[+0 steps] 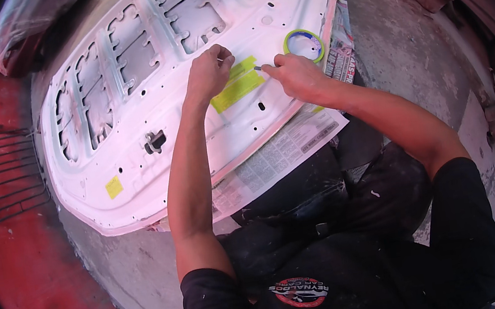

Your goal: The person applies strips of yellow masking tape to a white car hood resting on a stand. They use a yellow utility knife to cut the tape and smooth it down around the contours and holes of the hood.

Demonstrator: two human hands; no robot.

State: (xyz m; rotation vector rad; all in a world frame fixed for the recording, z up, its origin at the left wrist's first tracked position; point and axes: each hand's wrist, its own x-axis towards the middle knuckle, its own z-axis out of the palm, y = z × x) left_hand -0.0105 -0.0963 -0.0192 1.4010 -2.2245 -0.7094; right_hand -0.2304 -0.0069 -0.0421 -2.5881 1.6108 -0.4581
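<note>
Over white car panel, we pinch yellow-green tape strip with left hand and right hand, both closed on ends. Risk: slack means wrinkles, crooked edge. Tape roll just right.

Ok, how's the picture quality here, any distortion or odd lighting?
Head view: strong fisheye bend, with black corners around the rim; a red cast on the floor at left; the white panel is brightly lit and a bit washed out; the hands look sharp.

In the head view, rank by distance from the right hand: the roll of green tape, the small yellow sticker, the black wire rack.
From the right hand:
1. Roll of green masking tape, just beyond it on the white panel.
2. Small yellow square sticker, near the panel's lower left edge.
3. Black wire rack, far left on the red floor.
</note>
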